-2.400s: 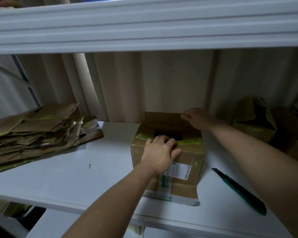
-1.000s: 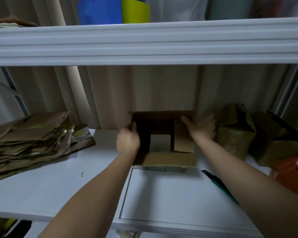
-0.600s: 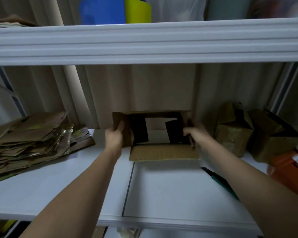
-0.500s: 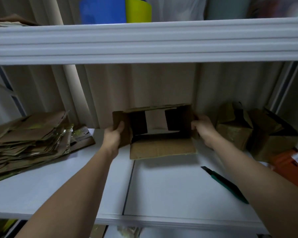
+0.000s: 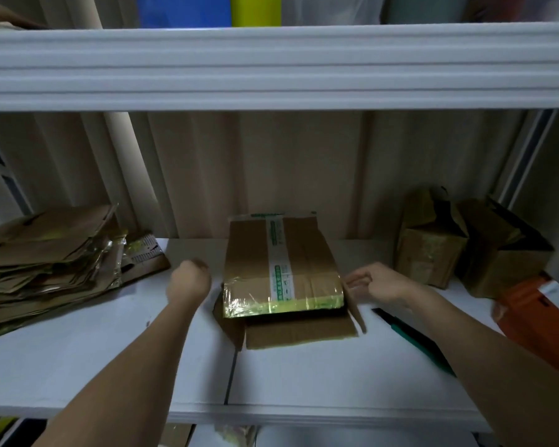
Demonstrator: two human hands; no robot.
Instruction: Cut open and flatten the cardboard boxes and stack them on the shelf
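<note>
A brown cardboard box (image 5: 281,269) with green-printed white tape and shiny yellow tape lies collapsed on the white shelf (image 5: 110,366), its taped panel on top and a flap spread toward me. My left hand (image 5: 189,280) hovers just left of it with fingers loosely curled, holding nothing. My right hand (image 5: 380,285) is at the box's right edge, fingers loosely bent near the side flap; I cannot tell whether they touch it. A green utility knife (image 5: 413,337) lies on the shelf under my right forearm.
A pile of flattened cardboard (image 5: 46,256) fills the shelf's left end. Two upright opened boxes (image 5: 430,253) (image 5: 501,253) stand at the back right, with an orange box (image 5: 536,317) in front of them. The upper shelf beam (image 5: 271,66) hangs low overhead.
The box was held up open-ended between both hands; now it lies pressed down on the shelf, taped panel up. Both hands have come off its sides.
</note>
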